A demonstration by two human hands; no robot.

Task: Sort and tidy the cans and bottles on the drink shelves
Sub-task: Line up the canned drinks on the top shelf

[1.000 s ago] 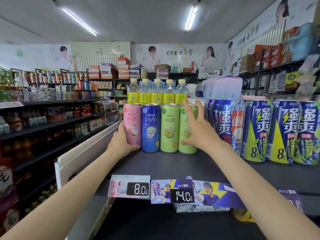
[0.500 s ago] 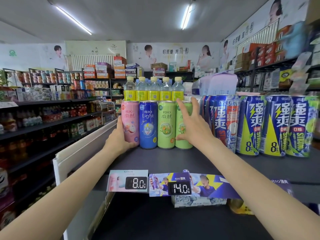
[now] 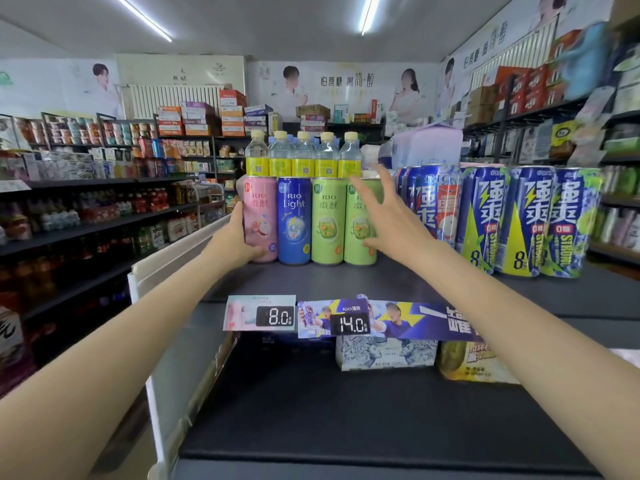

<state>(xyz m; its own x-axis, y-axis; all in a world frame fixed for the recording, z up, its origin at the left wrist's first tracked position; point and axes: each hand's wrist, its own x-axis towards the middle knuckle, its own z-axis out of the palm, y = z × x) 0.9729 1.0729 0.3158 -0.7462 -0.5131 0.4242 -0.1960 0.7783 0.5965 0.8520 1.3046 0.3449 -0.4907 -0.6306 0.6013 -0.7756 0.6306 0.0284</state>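
Shelf top (image 3: 346, 282): pink can (image 3: 259, 220), blue can (image 3: 294, 221), two green cans (image 3: 328, 221) upright in a touching row | left hand (image 3: 239, 242): curled round pink can's left side and base | right hand (image 3: 388, 223): fingers (image 3: 363, 192) spread straight, in front of right green can (image 3: 358, 233), contact cannot be told | yellow-label bottles (image 3: 304, 157) behind row.

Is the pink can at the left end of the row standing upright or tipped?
Upright. The pink can stands level with the blue can beside it, base on the shelf, left hand gripping its side.
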